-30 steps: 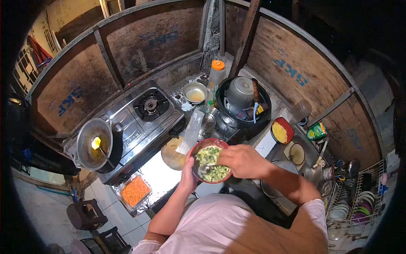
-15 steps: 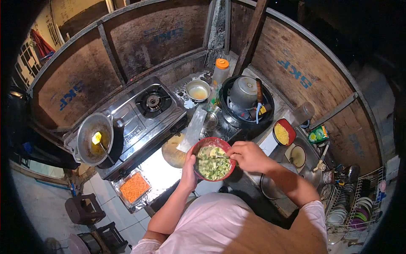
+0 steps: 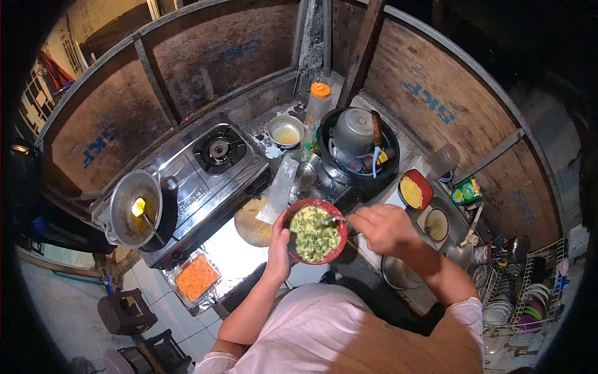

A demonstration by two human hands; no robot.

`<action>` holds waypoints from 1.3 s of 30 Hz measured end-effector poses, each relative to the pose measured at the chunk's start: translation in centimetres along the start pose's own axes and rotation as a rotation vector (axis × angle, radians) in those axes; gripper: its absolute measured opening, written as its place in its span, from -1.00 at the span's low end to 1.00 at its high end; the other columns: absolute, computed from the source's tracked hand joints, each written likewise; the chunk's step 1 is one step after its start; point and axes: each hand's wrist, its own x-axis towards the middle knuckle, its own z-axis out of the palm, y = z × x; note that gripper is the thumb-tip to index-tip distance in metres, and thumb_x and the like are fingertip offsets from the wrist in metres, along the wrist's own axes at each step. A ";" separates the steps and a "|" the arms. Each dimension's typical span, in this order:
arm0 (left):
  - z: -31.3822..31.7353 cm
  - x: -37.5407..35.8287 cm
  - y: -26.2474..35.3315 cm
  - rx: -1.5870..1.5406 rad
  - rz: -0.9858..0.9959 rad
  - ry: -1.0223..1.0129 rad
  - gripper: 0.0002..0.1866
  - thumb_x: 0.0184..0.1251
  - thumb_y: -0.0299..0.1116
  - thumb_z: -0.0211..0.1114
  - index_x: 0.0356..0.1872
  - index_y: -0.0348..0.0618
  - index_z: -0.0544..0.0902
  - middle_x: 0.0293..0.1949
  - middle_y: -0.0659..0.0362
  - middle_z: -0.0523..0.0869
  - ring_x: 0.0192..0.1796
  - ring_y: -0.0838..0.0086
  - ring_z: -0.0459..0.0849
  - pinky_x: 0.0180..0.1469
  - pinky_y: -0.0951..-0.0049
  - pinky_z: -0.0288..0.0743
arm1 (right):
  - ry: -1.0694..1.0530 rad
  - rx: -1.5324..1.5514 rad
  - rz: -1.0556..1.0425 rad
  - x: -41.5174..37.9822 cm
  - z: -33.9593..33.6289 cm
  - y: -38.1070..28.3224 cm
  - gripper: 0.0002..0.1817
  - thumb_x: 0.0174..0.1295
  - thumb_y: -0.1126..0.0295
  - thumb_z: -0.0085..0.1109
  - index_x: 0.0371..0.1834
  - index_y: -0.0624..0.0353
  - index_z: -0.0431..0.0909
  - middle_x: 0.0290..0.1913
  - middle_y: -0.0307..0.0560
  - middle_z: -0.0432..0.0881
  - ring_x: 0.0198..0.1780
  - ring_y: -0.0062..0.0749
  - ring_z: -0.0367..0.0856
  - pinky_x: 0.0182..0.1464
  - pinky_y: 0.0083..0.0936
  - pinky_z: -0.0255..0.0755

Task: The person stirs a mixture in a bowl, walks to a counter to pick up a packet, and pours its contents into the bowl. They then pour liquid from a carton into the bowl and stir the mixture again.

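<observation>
My left hand [image 3: 280, 250] is wrapped round the left side of a red bowl [image 3: 342, 244], held up in front of my chest. Chopped green pieces in a pale, wet mixture [image 3: 314, 235] fill much of it. At the bowl's right rim, my right hand [image 3: 381, 228] is closed round the handle of a metal spoon [image 3: 337, 219]. The spoon's head reaches toward the mixture and is hard to make out. Just beyond the bowl lie a clear plastic bag [image 3: 278, 190] and a round wooden board [image 3: 250, 225].
Left, a wok [image 3: 149, 187] with a yellow-tipped utensil sits on the gas stove [image 3: 198, 181]. Below is a tray of shredded orange food [image 3: 197, 278]. A black basin [image 3: 387, 163] holds a pot. Right are a red dish [image 3: 425, 187], a sink [image 3: 458, 232] and a dish rack [image 3: 529, 305].
My right hand has shifted right with the spoon, from over the bowl to beside its rim. The mixture looks turned over. The bowl stays nearly in place, and the view has shifted slightly.
</observation>
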 end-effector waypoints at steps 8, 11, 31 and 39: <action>0.2 0.4 -1.5 0.293 0.088 0.008 -0.44 0.63 -0.27 -0.14 0.53 -0.32 0.25 0.47 -0.04 0.36 0.53 0.26 0.29 0.58 0.34 0.04 | -0.299 -0.278 0.108 1.6 1.7 -2.8 -0.90 0.05 0.37 0.21 -0.45 0.13 0.67 -0.41 -0.10 0.59 -0.37 -0.30 0.69 -0.34 -0.37 0.56; 0.2 0.6 -2.9 0.220 0.060 0.057 -0.44 0.63 -0.26 -0.15 0.53 -0.33 0.26 0.47 -0.05 0.37 0.52 0.25 0.29 0.58 0.34 0.04 | -0.537 -0.030 0.207 2.3 0.8 -3.3 -0.85 0.06 0.39 0.22 -0.46 0.22 0.73 -0.37 0.14 0.71 -0.31 -0.08 0.78 -0.23 -0.22 0.65; 0.1 -0.2 -0.3 -0.085 -0.067 -0.102 -0.33 0.62 -0.01 0.00 0.60 -0.10 0.19 0.50 0.07 0.35 0.50 0.27 0.38 0.48 0.20 0.36 | -0.449 0.632 0.783 1.9 -0.5 2.3 -0.85 0.23 0.33 0.41 -0.23 0.13 0.83 -0.33 -0.05 0.83 -0.25 -0.40 0.78 -0.13 -0.40 0.59; 3.2 1.4 -1.4 -0.076 -0.281 -0.189 -0.32 0.61 0.03 0.04 0.59 -0.08 0.20 0.49 0.07 0.38 0.50 0.28 0.40 0.47 0.18 0.39 | -0.327 0.050 0.483 -5.0 1.4 -3.7 -0.87 0.29 0.33 0.19 -0.29 0.02 0.73 -0.38 -0.06 0.67 -0.36 -0.04 0.72 -0.27 -0.13 0.63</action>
